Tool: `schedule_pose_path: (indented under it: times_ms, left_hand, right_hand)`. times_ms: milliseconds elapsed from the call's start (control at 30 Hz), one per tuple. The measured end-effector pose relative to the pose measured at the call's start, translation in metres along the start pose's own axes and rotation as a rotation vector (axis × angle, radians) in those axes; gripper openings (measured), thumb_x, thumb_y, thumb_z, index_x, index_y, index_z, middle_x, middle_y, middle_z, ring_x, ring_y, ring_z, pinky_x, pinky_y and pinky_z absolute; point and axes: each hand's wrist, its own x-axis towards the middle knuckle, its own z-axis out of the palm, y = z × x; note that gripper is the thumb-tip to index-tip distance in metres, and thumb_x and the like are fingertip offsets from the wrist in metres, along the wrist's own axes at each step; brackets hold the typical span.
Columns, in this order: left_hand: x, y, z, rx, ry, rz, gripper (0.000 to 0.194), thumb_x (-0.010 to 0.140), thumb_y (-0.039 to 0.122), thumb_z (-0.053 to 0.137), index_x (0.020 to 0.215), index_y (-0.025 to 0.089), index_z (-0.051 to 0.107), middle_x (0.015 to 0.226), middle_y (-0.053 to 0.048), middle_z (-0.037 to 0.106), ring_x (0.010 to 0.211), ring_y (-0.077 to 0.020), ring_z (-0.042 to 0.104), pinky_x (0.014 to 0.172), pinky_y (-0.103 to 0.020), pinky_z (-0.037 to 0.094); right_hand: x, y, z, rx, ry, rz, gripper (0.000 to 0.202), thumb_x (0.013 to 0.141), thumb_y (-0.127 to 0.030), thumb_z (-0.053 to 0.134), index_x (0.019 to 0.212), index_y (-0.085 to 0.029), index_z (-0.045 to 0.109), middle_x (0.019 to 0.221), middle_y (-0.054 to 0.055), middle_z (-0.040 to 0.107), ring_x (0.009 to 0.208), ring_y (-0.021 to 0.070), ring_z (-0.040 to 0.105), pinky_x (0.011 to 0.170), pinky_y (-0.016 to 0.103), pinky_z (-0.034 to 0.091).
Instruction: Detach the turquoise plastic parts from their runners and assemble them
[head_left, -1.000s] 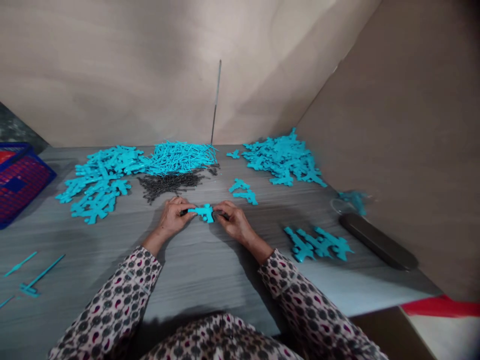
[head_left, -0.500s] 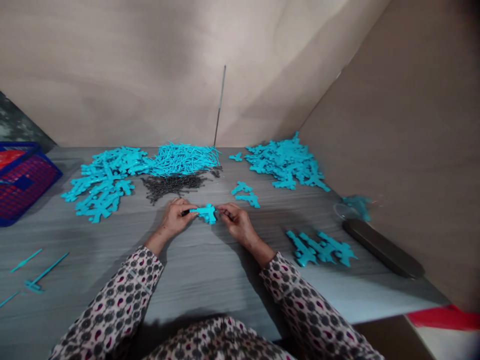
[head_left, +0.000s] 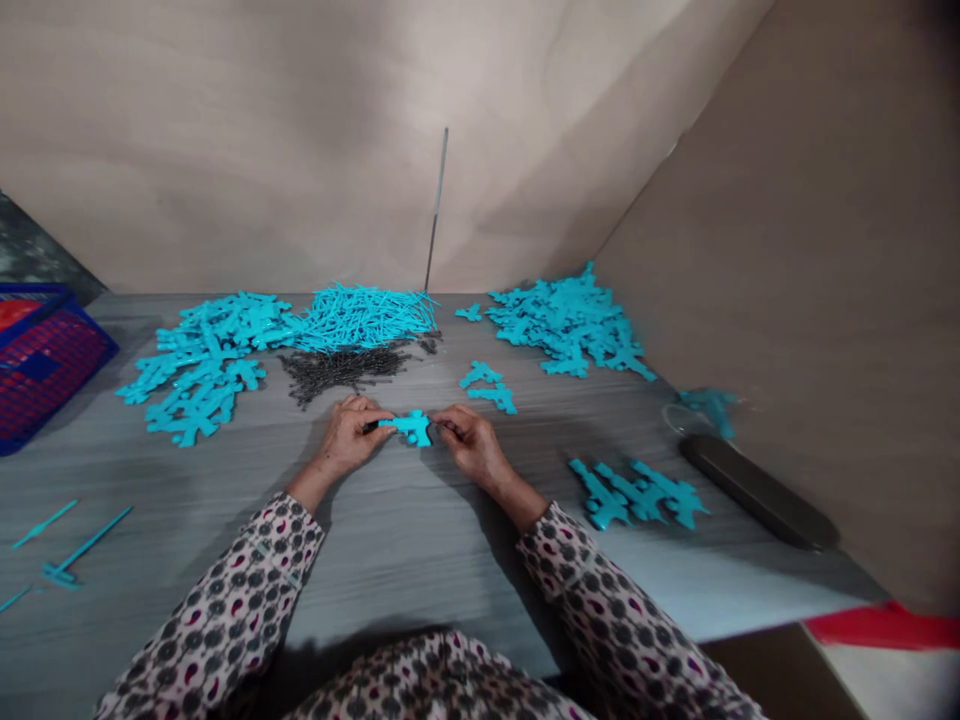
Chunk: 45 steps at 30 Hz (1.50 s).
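Left hand (head_left: 351, 437) fingers pinch blue gun-shaped piece (head_left: 411, 428) over counter (head_left: 390, 540); right hand (head_left: 472, 445) fingers narrow at its grip end

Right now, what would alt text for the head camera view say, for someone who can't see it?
Two bare hands, left and right, hold a small turquoise gun-shaped piece between them above a grey table. Beyond lie turquoise piles and dark thin parts; a blue basket stands far left.
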Motion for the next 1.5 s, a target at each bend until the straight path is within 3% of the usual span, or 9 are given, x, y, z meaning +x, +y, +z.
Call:
schedule_pose_path:
  times_ms: [500, 733, 1000, 1300, 1500]
  left_hand:
    - [-0.0003, 0.0029, -0.0032, -0.015, -0.018, -0.011, 0.015, 0.083, 0.030, 0.071, 0.096, 0.025, 0.076, 0.080, -0.003, 0.067, 0.082, -0.0185, 0.057, 0.072, -0.030, 0.041]
    - [0.0012, 0.0043, -0.0054, 0.028, -0.037, -0.004, 0.015, 0.083, 0.030, 0.070, 0.095, 0.024, 0.076, 0.079, -0.003, 0.068, 0.080, -0.0177, 0.058, 0.073, -0.030, 0.042]
    - [0.0024, 0.0049, -0.0066, 0.048, -0.047, 0.008, 0.016, 0.083, 0.030, 0.070, 0.096, 0.023, 0.076, 0.078, -0.003, 0.067, 0.079, -0.0177, 0.057, 0.071, -0.029, 0.042]
    - [0.0019, 0.0032, -0.0054, 0.053, -0.032, 0.007, 0.016, 0.083, 0.033, 0.069, 0.094, 0.024, 0.077, 0.081, -0.003, 0.069, 0.080, -0.0182, 0.058, 0.073, -0.031, 0.042]
    - [0.0021, 0.0050, -0.0072, 0.047, -0.039, 0.007, 0.016, 0.084, 0.035, 0.069, 0.094, 0.024, 0.076, 0.081, -0.003, 0.070, 0.080, -0.0180, 0.058, 0.072, -0.030, 0.042]
  right_hand:
    - [-0.0003, 0.0017, 0.0019, 0.045, 0.008, -0.025, 0.021, 0.082, -0.007, 0.052, 0.084, -0.020, 0.068, 0.075, 0.004, 0.061, 0.072, 0.0176, 0.058, 0.064, 0.028, 0.044]
    - [-0.0010, 0.0005, 0.0028, 0.016, -0.027, -0.033, 0.024, 0.082, -0.007, 0.058, 0.099, -0.019, 0.069, 0.083, 0.005, 0.062, 0.078, 0.0180, 0.059, 0.066, 0.028, 0.046]
    - [-0.0011, 0.0002, 0.0014, -0.002, -0.068, -0.049, 0.026, 0.081, -0.008, 0.061, 0.102, -0.021, 0.068, 0.090, 0.006, 0.064, 0.085, 0.0203, 0.060, 0.074, 0.032, 0.049]
    - [-0.0012, -0.0035, 0.0020, 0.014, -0.074, -0.098, 0.017, 0.084, -0.023, 0.068, 0.101, -0.021, 0.068, 0.090, 0.007, 0.065, 0.087, 0.0219, 0.061, 0.078, 0.035, 0.049]
    - [-0.0010, 0.0003, 0.0041, 0.017, -0.041, -0.107, 0.018, 0.082, -0.015, 0.067, 0.100, -0.021, 0.068, 0.088, 0.006, 0.063, 0.085, 0.0212, 0.060, 0.074, 0.033, 0.050]
